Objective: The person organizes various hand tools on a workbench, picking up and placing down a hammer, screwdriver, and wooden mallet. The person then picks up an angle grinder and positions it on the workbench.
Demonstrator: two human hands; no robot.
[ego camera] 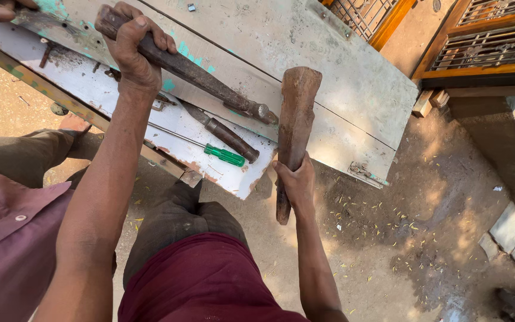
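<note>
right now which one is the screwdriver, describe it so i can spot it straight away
Start at the big grey-white board lying across the dirt ground, then go to its near edge, between the two hands. The screwdriver lies flat there, a thin metal shaft ending in a bright green handle, the only green tool beside the brown wooden-handled chisel.

Screwdriver (219,152) and a second chisel (225,135) clutter the board's (353,77) near edge; its far half lies open.
</note>
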